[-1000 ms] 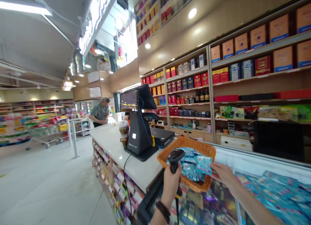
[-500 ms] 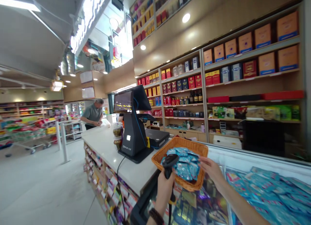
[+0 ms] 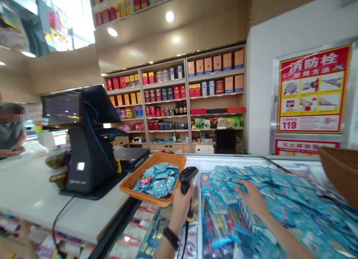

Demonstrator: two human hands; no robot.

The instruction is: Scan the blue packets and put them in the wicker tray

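Note:
My left hand (image 3: 181, 203), with a dark beaded bracelet on its wrist, is wrapped round the handle of a black barcode scanner (image 3: 188, 174). The scanner's cable hangs down below the hand. To its left, a wicker basket (image 3: 127, 190) holds a heap of blue snack packets (image 3: 160, 178), one with a red patch on top. My right hand (image 3: 253, 197) is over a wide spread of similar blue packets (image 3: 282, 186) on the glass-topped case. Its fingers are apart and close to the packets; whether they touch one is unclear.
A black checkout terminal (image 3: 92, 147) stands on the white counter (image 3: 33, 199), with jars (image 3: 58, 165) beside it. A person (image 3: 11, 134) is at the far left. Another brown basket (image 3: 339, 169) sits at the right edge. Shelves of boxed goods (image 3: 165, 93) line the back wall.
My view has swung to the right. My right hand has left the basket's edge and moved right, over the loose packets. The scanner is still in my left hand, now at the basket's right side.

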